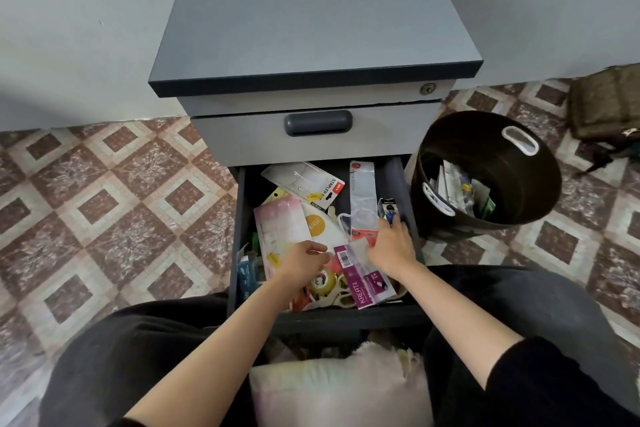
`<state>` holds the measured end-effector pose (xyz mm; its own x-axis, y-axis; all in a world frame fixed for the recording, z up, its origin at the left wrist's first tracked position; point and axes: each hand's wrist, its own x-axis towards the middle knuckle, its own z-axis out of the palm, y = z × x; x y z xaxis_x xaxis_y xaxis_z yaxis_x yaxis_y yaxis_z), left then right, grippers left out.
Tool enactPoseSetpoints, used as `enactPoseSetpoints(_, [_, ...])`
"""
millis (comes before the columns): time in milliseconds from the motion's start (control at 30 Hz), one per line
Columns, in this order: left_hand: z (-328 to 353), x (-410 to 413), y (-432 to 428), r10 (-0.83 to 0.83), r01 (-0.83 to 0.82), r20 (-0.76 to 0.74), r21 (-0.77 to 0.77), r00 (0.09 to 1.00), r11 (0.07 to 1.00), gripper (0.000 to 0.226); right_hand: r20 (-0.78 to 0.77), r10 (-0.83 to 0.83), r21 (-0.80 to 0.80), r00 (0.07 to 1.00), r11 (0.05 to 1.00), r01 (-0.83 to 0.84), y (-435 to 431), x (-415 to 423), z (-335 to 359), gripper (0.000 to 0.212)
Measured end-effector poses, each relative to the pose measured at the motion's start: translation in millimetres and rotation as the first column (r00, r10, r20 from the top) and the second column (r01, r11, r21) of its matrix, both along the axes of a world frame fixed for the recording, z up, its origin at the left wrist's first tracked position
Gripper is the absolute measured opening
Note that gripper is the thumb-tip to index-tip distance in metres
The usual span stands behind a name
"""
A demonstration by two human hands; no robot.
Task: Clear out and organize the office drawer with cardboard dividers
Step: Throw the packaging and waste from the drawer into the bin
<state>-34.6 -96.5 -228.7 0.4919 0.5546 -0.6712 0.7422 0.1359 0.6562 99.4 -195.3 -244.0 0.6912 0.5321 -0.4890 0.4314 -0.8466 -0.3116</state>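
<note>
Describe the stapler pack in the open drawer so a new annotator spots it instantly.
Below the grey cabinet's closed top drawer, look in the open drawer, back-left corner. The stapler pack lies diagonally there, a clear blister on white card. Only it reads STAPLER with a red tag; the clear pack to its right is long, narrow and red-ended.

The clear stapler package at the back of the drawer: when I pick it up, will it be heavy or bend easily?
Probably light: the clear blister of the stapler package looks mostly empty. It likely keeps its shape, being moulded plastic on a card, though it may flex a little. Its glossy surface could be slippery, so pinching an edge seems safer.
</note>
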Motion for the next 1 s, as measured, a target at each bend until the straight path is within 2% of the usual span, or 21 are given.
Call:
enactPoseSetpoints(100, [-5.1,13.1,-2.0,0.013,-0.013,0.014,-0.019,1.000,1.000,0.022,-0.043,-0.021,-0.064,0.999,0.998,0.018,3.6,-3.2,-9.0,0.075])
enactPoseSetpoints(233, [-11.4,21.4,3.0,0.048,-0.047,0.021,-0.056,0.999,0.997,0.017,0.082,0.007,-0.017,0.997,1.000,-0.006,3.2,1.8,-11.1,0.058])
enactPoseSetpoints(367, [-15.6,18.7,6.3,0.056,-0.054,0.030,-0.069,0.998,0.996,0.014,0.159,0.129,-0.069,0.979,0.991,-0.119,4.3,-0.5,-12.9,0.059])
enactPoseSetpoints(600, [-21.4,4.4,9.8,0.056,-0.056,0.009,-0.064,0.998,0.996,0.020,0.226,0.138,-0.062,0.964,0.990,-0.127,10.2,2.5,-15.4,0.055])
enactPoseSetpoints(767, [-18.0,0.3,24.7,0.044,-0.043,0.001,0.154,0.999,0.987,0.023,0.158,0.074,-0.011,0.985,0.997,-0.073,9.4,4.2,-14.2,0.059])
enactPoseSetpoints(900, [-19.3,-7.9,44.2,0.059,-0.043,-0.032,0.371,0.998,0.928,0.024,0.024,0.018,0.010,1.000,1.000,-0.018,15.8,6.3,-6.2,0.066])
enactPoseSetpoints(1000, [-22.4,-12.1,55.5,0.054,-0.018,-0.080,0.400,0.995,0.916,0.031,-0.032,-0.051,0.063,0.998,0.997,0.052,19.7,4.6,-3.5,0.064])
